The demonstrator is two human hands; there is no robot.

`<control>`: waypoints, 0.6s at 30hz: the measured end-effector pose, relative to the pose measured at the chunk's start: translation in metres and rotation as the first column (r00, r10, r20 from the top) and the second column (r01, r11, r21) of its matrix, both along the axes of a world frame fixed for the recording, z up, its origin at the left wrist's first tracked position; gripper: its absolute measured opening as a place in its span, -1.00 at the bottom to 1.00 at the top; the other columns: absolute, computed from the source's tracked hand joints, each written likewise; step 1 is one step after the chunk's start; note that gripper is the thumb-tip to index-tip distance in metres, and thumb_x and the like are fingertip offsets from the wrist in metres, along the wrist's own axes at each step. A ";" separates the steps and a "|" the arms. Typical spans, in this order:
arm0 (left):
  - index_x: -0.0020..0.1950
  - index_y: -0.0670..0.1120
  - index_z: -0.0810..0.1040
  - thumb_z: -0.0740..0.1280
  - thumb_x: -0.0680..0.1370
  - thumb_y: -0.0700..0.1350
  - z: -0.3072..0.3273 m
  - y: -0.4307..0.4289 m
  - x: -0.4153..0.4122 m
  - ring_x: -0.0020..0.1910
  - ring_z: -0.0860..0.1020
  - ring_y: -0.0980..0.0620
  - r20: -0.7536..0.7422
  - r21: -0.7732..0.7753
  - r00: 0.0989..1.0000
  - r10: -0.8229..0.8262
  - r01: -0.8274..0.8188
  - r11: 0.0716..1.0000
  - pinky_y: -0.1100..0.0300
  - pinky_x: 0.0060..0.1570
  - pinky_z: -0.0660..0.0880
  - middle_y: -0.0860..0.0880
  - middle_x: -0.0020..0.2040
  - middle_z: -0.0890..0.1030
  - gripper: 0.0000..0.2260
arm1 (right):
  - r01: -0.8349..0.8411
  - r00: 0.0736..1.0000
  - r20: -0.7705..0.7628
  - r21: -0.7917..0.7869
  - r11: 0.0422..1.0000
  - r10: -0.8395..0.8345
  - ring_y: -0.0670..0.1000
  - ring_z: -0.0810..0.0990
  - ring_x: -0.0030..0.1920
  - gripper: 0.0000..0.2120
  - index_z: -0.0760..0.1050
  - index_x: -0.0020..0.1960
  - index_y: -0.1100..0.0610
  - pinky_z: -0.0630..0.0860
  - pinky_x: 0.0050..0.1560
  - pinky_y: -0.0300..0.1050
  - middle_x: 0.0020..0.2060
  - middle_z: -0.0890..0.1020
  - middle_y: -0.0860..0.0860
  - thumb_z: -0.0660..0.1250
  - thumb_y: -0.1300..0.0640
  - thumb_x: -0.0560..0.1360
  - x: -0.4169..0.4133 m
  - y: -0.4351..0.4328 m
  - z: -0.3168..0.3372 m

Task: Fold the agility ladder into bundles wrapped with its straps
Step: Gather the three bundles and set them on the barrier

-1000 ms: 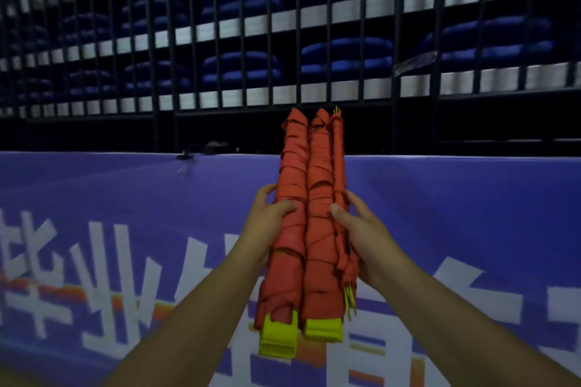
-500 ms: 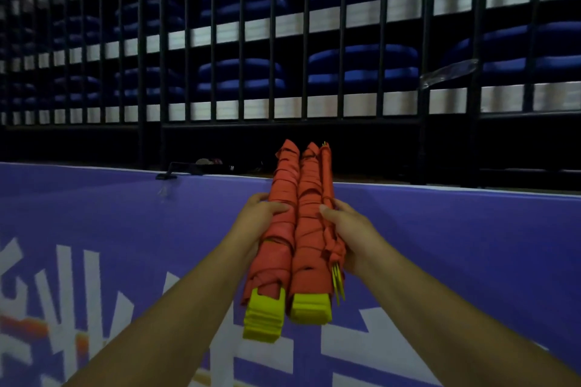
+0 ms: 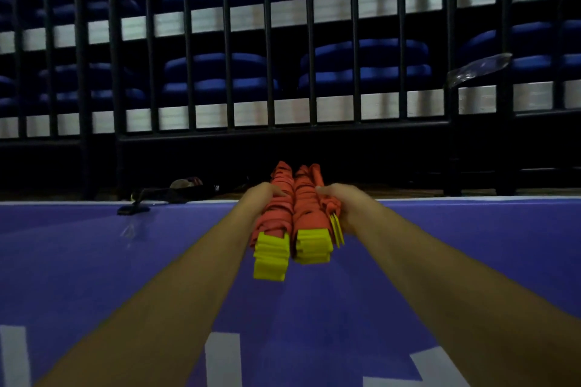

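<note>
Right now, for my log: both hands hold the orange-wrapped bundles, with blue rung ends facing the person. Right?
Not quite. The rung ends are yellow, not blue; the head view shows it. Otherwise yes: left hand and right hand hold the orange-wrapped bundles, ends facing the person.

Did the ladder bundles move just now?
Yes. The ladder bundles moved forward, reaching the top edge of the purple board; earlier they sat lower.
</note>
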State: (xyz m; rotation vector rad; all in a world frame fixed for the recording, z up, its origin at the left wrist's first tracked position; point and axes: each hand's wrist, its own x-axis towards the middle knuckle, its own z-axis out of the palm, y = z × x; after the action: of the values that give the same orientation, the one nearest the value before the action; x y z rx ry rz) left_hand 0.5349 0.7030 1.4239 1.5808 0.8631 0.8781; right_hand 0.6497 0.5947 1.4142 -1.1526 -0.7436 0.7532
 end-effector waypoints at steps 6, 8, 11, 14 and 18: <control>-0.33 -0.22 0.37 0.08 0.59 -0.30 -0.008 0.028 -0.021 -0.58 0.45 0.03 0.295 -0.010 0.948 -0.119 0.128 0.992 0.21 -0.42 0.41 -0.13 -0.47 0.48 -0.70 | -0.045 0.998 0.041 -0.061 0.997 0.048 0.01 0.60 -0.37 -0.76 0.52 -0.12 0.09 0.56 -0.28 -0.18 -0.47 0.61 0.01 0.20 0.02 0.65 0.001 0.021 -0.001; -0.35 -0.18 0.36 0.10 0.58 -0.25 -0.018 0.025 -0.033 -0.49 0.44 -0.02 0.451 -0.056 0.889 -0.084 0.122 0.991 0.19 -0.38 0.41 -0.13 -0.35 0.43 -0.70 | -0.031 0.997 0.064 -0.062 0.998 0.035 0.01 0.62 -0.35 -0.75 0.52 -0.09 0.09 0.58 -0.23 -0.10 -0.44 0.64 0.02 0.21 -0.02 0.65 -0.001 0.020 0.002; -0.41 -0.24 0.60 0.08 0.62 -0.03 -0.039 -0.003 -0.060 -0.48 0.57 -0.06 0.606 -0.107 0.753 -0.256 0.396 0.912 0.23 -0.38 0.53 -0.14 -0.41 0.58 -0.47 | -0.035 0.997 0.066 0.021 0.999 0.034 -0.03 0.64 -0.46 -0.62 0.54 -0.11 0.12 0.58 -0.44 -0.14 -0.44 0.65 0.02 0.20 -0.15 0.64 -0.005 0.004 0.000; -0.24 -0.20 0.72 0.05 0.62 0.12 -0.048 -0.026 -0.080 -0.35 0.63 -0.01 0.574 -0.042 0.712 -0.403 0.517 0.855 0.09 -0.07 0.49 -0.11 -0.31 0.67 -0.41 | -0.066 0.997 0.049 0.115 0.991 0.061 -0.06 0.63 -0.47 -0.59 0.54 -0.12 0.13 0.56 -0.46 -0.20 -0.46 0.64 0.00 0.18 -0.19 0.63 -0.012 -0.013 -0.010; -0.22 -0.14 0.73 0.07 0.65 0.02 -0.051 -0.045 -0.075 -0.40 0.59 0.09 0.578 0.097 0.674 -0.459 0.501 0.860 0.20 -0.18 0.46 -0.02 -0.37 0.64 -0.49 | -0.118 0.989 0.112 0.240 0.963 0.094 -0.10 0.66 -0.36 -0.63 0.56 -0.04 0.07 0.57 -0.34 -0.18 -0.35 0.68 -0.05 0.19 -0.21 0.61 -0.025 -0.026 -0.025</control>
State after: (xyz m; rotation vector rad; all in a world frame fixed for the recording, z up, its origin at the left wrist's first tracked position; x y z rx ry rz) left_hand 0.4603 0.6580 1.3732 1.2606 0.0114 0.8545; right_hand 0.6251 0.5687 1.3890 -0.9349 -0.9615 0.6741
